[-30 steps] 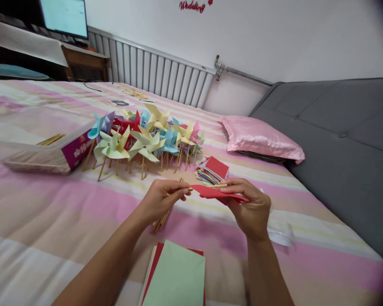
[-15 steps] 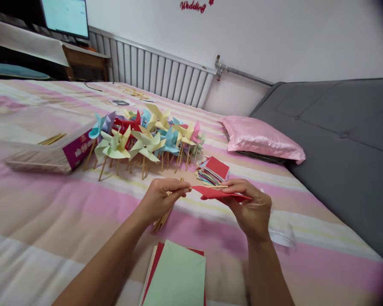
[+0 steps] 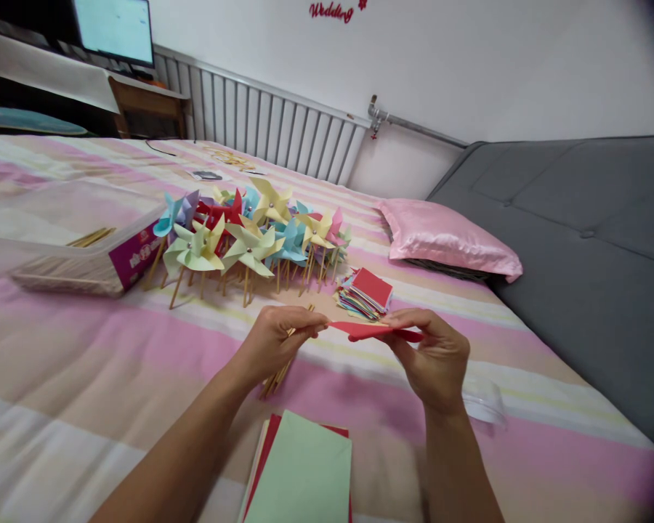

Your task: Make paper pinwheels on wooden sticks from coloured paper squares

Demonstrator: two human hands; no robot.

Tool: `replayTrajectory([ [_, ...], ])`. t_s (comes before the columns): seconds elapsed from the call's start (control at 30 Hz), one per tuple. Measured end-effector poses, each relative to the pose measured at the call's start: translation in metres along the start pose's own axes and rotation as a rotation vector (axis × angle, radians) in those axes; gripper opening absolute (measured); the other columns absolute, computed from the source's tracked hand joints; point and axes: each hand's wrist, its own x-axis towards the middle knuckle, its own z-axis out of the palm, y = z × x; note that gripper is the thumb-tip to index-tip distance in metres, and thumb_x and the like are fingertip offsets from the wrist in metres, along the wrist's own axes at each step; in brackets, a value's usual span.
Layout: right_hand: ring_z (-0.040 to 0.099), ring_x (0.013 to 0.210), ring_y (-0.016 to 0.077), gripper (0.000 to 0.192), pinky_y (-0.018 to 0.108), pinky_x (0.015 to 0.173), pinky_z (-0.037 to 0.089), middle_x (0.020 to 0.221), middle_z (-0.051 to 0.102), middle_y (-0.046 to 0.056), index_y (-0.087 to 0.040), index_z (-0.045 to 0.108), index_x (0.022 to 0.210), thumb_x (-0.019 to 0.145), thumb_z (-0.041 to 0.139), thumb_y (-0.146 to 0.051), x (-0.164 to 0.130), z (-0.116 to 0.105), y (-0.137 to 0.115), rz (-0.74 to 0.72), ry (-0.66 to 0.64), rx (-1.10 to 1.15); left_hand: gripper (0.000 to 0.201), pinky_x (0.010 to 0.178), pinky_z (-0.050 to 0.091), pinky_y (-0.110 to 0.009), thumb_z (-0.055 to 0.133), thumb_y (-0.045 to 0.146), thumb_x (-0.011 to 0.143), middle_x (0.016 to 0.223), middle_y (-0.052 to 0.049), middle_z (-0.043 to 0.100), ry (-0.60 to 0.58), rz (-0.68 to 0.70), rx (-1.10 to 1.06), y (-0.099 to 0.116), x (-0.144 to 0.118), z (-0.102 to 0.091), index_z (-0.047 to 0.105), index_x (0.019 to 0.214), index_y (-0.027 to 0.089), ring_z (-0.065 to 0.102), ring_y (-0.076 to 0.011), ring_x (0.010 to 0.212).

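From the head camera, I am holding a red paper piece point(image 3: 375, 330) out over the striped bedspread point(image 3: 76, 363), seen nearly edge-on. My right hand point(image 3: 433, 359) is pinching it, thumb beneath and fingers curled over the top. My left hand point(image 3: 275, 341) is closing its fingers around a thin wooden stick point(image 3: 299, 333), whose tip is reaching the left corner of the red paper. Just under that hand, a small bundle of sticks point(image 3: 275, 378) is lying on the bedspread. Beyond my hands a stack of small coloured squares point(image 3: 366, 293) is sitting, and behind it a cluster of finished pinwheels point(image 3: 251, 232) is lying beside a box point(image 3: 87, 254). Nearest me, larger sheets with a green one on top point(image 3: 302, 472) are resting. A pink pillow point(image 3: 447, 236) is lying to the right.
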Motion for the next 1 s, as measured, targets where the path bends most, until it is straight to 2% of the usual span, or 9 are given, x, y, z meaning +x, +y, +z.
replayTrajectory([
  [0.1, 0.062, 0.070, 0.0176, 0.015, 0.033, 0.063, 0.050, 0.069, 0.065, 0.000, -0.020, 0.062, 0.070, 0.064, 0.075, -0.016, 0.000, 0.000, -0.001, 0.003, 0.015, -0.020, 0.016, 0.062, 0.046, -0.021, 0.057, 0.018, 0.080, 0.074, -0.006, 0.072, -0.010, 0.005, 0.004, -0.002, 0.000, 0.000, 0.072, 0.084, 0.014, 0.064, -0.0136, 0.068],
  [0.23, 0.059, 0.061, 0.0155, 0.016, 0.030, 0.056, 0.050, 0.066, 0.062, -0.001, -0.019, 0.061, 0.070, 0.063, 0.075, -0.019, -0.002, 0.003, -0.002, 0.080, 0.033, -0.033, 0.016, 0.059, 0.046, -0.021, 0.057, 0.017, 0.079, 0.072, -0.004, 0.071, -0.023, -0.013, 0.012, -0.002, 0.000, 0.001, 0.072, 0.086, 0.015, 0.063, -0.0129, 0.064],
  [0.37, 0.057, 0.063, 0.0150, 0.017, 0.030, 0.056, 0.051, 0.066, 0.060, -0.001, -0.018, 0.060, 0.074, 0.065, 0.074, -0.023, -0.002, 0.006, 0.000, 0.150, 0.040, -0.046, 0.018, 0.062, 0.047, -0.022, 0.057, 0.020, 0.079, 0.074, -0.005, 0.072, -0.051, -0.097, 0.001, 0.001, 0.000, 0.003, 0.072, 0.087, 0.016, 0.064, -0.0147, 0.066],
  [0.43, 0.059, 0.072, 0.0172, 0.024, 0.034, 0.064, 0.051, 0.075, 0.062, 0.001, -0.019, 0.059, 0.082, 0.064, 0.074, -0.026, 0.000, 0.007, 0.000, 0.160, 0.036, -0.052, 0.019, 0.064, 0.049, -0.023, 0.056, 0.024, 0.080, 0.077, -0.005, 0.072, -0.076, -0.192, -0.044, 0.002, 0.000, 0.004, 0.072, 0.087, 0.017, 0.065, -0.0155, 0.068],
  [0.57, 0.059, 0.093, 0.0226, 0.057, 0.042, 0.084, 0.045, 0.105, 0.062, 0.009, -0.020, 0.054, 0.108, 0.058, 0.079, -0.032, 0.005, 0.006, 0.000, 0.129, 0.036, 0.001, 0.021, 0.067, 0.052, -0.027, 0.055, 0.029, 0.080, 0.084, -0.007, 0.071, -0.092, -0.355, -0.239, 0.000, -0.001, 0.009, 0.070, 0.087, 0.015, 0.067, -0.0170, 0.073],
  [0.63, 0.057, 0.099, 0.0239, 0.056, 0.041, 0.085, 0.045, 0.112, 0.060, 0.011, -0.020, 0.052, 0.113, 0.063, 0.075, -0.034, 0.006, 0.004, -0.001, 0.145, 0.058, 0.059, 0.021, 0.070, 0.053, -0.028, 0.055, 0.029, 0.080, 0.085, -0.007, 0.071, -0.082, -0.386, -0.318, -0.001, -0.001, 0.011, 0.069, 0.087, 0.015, 0.067, -0.0175, 0.076],
  [0.77, 0.059, 0.098, 0.0231, 0.035, 0.038, 0.082, 0.044, 0.104, 0.064, 0.010, -0.020, 0.058, 0.106, 0.074, 0.066, -0.033, 0.005, 0.002, 0.000, 0.171, 0.115, 0.074, 0.020, 0.071, 0.053, -0.028, 0.056, 0.028, 0.080, 0.084, -0.007, 0.071, -0.085, -0.408, -0.345, -0.001, -0.001, 0.011, 0.068, 0.086, 0.014, 0.067, -0.0170, 0.076],
  [0.87, 0.062, 0.086, 0.0214, 0.021, 0.035, 0.077, 0.046, 0.089, 0.068, 0.006, -0.018, 0.066, 0.090, 0.076, 0.064, -0.033, 0.004, 0.002, 0.003, 0.187, 0.178, 0.030, 0.019, 0.071, 0.053, -0.027, 0.056, 0.028, 0.079, 0.085, -0.007, 0.071, -0.085, -0.407, -0.352, -0.001, -0.001, 0.011, 0.068, 0.086, 0.014, 0.066, -0.0168, 0.077],
  [1.0, 0.062, 0.065, 0.0188, 0.024, 0.031, 0.060, 0.047, 0.068, 0.068, 0.003, -0.016, 0.069, 0.078, 0.075, 0.062, -0.039, 0.002, 0.002, 0.007, 0.242, 0.208, -0.044, 0.020, 0.073, 0.053, -0.028, 0.057, 0.028, 0.079, 0.085, -0.007, 0.071, -0.067, -0.391, -0.387, -0.002, -0.001, 0.011, 0.069, 0.087, 0.014, 0.066, -0.0171, 0.079],
])
